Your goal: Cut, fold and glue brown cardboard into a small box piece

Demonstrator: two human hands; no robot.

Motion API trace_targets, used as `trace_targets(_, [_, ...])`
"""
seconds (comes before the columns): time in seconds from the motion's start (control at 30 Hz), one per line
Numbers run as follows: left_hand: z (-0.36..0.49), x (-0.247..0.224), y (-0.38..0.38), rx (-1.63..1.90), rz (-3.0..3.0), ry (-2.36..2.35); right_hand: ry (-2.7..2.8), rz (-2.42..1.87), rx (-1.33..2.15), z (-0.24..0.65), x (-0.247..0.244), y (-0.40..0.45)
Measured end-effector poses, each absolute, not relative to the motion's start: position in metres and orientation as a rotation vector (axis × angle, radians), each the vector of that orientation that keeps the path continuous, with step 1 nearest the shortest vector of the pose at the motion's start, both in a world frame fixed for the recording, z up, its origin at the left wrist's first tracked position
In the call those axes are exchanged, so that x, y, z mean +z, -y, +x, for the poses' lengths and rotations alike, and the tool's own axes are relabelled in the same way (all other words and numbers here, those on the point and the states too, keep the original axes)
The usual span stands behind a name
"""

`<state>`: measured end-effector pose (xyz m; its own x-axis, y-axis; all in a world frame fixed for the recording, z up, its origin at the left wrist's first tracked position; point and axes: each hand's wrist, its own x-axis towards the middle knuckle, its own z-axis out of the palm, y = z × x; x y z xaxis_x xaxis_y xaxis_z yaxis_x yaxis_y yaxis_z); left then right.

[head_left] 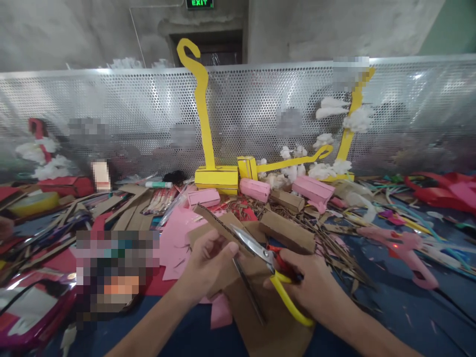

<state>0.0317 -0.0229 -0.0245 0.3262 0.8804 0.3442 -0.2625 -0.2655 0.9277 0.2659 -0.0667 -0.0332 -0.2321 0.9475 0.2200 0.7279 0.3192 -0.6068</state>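
Here we go from the left: pink paper (174,243) spreads just beside the left hand (210,260), and that hand is nearly closed, thumb and bent fingers pinching a cardboard strip (217,222). The strip sits tilted between the two hands, above a brown sheet (258,342), and here come the scissors (260,250), a blade laid right along it! Whether the other blade is beneath, I can't tell. On to the right hand (312,277), fingers curled round the red and yellow handles. For a clean cut, I'd say, hold the strip taut, feed it deep toward the pivot and squeeze smoothly; that left thumb looks close to the blade, so mind it. Far right, the glue gun (409,248), red light glowing, lies well apart: best give it room.
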Motion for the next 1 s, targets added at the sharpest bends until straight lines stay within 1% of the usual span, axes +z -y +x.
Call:
trace_targets(0.3, [0.034,-0.012,0.022,1.335,1.405,-0.612,2.017,-1.439,0.363,0.264,-0.027,0.068])
trace_targets(0.43, [0.031,-0.01,0.021,1.285,1.445,-0.672,2.025,-1.434,0.433,0.262,-0.021,0.072])
trace_targets(0.6, [0.03,-0.013,0.021,1.306,1.453,-0.675,2.015,-1.465,0.465,0.261,-0.019,0.072])
trace_targets(1.0, [0.03,-0.019,0.021,1.313,1.447,-0.515,2.001,-1.52,0.479,0.264,-0.028,0.067])
